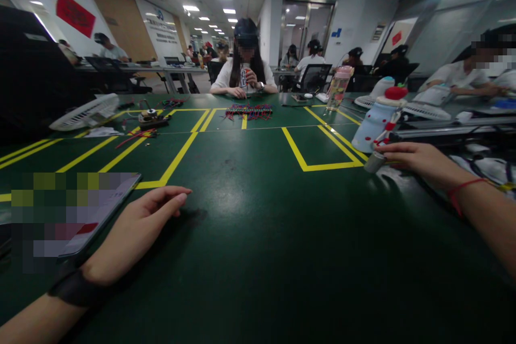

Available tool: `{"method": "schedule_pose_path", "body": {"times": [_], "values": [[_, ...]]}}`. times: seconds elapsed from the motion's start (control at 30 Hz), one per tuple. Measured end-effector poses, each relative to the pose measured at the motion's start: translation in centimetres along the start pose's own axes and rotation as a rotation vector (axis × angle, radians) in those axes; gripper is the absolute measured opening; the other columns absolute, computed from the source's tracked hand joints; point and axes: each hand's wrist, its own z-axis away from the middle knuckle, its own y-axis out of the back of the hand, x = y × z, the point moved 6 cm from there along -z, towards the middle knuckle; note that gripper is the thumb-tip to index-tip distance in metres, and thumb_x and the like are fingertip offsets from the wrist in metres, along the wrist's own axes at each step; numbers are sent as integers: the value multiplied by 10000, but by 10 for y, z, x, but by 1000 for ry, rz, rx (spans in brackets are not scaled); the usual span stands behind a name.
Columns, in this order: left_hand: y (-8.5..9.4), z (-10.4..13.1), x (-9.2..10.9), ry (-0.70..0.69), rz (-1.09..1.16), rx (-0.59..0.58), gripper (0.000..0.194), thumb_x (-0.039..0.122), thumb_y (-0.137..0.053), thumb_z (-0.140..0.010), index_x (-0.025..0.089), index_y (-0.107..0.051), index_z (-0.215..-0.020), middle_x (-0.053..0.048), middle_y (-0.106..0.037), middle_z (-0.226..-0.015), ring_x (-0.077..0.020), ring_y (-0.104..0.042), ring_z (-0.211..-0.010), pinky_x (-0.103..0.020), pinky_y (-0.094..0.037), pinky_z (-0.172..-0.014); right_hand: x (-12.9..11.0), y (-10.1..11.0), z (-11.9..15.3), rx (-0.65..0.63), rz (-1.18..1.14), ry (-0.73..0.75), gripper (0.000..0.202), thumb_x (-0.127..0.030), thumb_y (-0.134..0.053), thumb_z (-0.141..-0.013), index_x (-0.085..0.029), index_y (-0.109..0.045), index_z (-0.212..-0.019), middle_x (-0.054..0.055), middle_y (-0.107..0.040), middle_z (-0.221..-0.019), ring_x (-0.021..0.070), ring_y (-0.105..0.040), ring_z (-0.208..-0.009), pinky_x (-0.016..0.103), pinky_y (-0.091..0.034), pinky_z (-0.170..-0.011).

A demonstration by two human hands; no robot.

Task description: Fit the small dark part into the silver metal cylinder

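My right hand (423,164) reaches out over the right side of the green table (250,258). Its thumb and fingertips pinch a small grey cylinder (374,162), tilted close above the tabletop. Right behind the cylinder stands a pale blue bottle (370,128) with red dots and a red top. On the left, my left hand (149,220) is low over the table, its fingers loosely bent and nothing visible in them. Beside its wrist lies a tablet-like device (116,209), its screen partly pixelated.
Yellow tape lines (330,167) mark the table. Across it a person (245,72) handles a can-like object behind a bundle of coloured wires (249,112). A clear bottle (339,88) and white fans (86,112) stand farther back. Cables (489,169) crowd the right edge.
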Motion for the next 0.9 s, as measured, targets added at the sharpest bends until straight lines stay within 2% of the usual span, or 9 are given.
{"method": "schedule_pose_path", "body": {"times": [0.1, 0.2, 0.27, 0.37, 0.57, 0.8, 0.9], "values": [[0, 2, 3, 13, 14, -15, 480, 564, -477, -847, 241, -562, -1191, -12, -618, -944, -223, -580, -894, -308, -407, -789, -2, -3, 3, -70, -27, 7, 497, -327, -729, -638, -185, -638, -1105, 127, -658, -1094, 173, -644, -859, 257, -490, -710], [1, 1, 3, 14, 10, -4, 477, 564, -482, -841, 248, -573, -1186, -3, -628, -917, -221, -586, -882, -303, -408, -783, -1, -4, 8, 34, 31, 22, 528, -373, -780, -563, -159, -616, -1017, 141, -663, -1020, 189, -637, -840, 296, -482, -757], [1, 1, 1, 15, 13, 0, 468, 555, -495, -837, 250, -583, -1179, -1, -636, -924, -218, -589, -881, -297, -409, -778, -1, -6, 12, 125, 102, 68, 471, -418, -770, -569, -158, -614, -929, 126, -670, -950, 190, -630, -801, 314, -478, -766], [0, 0, -1, 8, 26, 4, 472, 551, -503, -835, 240, -586, -1180, -12, -641, -948, -220, -591, -888, -299, -415, -777, -1, -10, 18, 208, 157, 134, 398, -449, -736, -611, -165, -606, -858, 121, -659, -995, 192, -625, -836, 309, -474, -782], [0, -1, -1, -5, 15, 5, 465, 538, -501, -838, 235, -590, -1180, -5, -646, -913, -213, -597, -862, -292, -417, -762, 0, -15, 20, 248, 150, 171, 580, -456, -757, -581, -163, -574, -1047, 104, -645, -1012, 188, -625, -851, 303, -472, -798], [2, 3, 5, -6, -3, -10, 469, 548, -487, -844, 237, -583, -1182, -12, -647, -936, -222, -599, -883, -308, -417, -778, -5, -16, 22, 242, 66, 147, 438, -368, -764, -573, -154, -606, -921, 114, -632, -1002, 209, -603, -874, 344, -458, -846], [2, 3, 7, -6, -9, -7, 461, 547, -478, -851, 230, -583, -1169, -6, -649, -920, -213, -608, -868, -301, -429, -774, -17, -18, 25, 272, -48, 119, 435, -339, -777, -548, -152, -582, -889, 133, -614, -1031, 232, -589, -927, 381, -447, -887]]}}
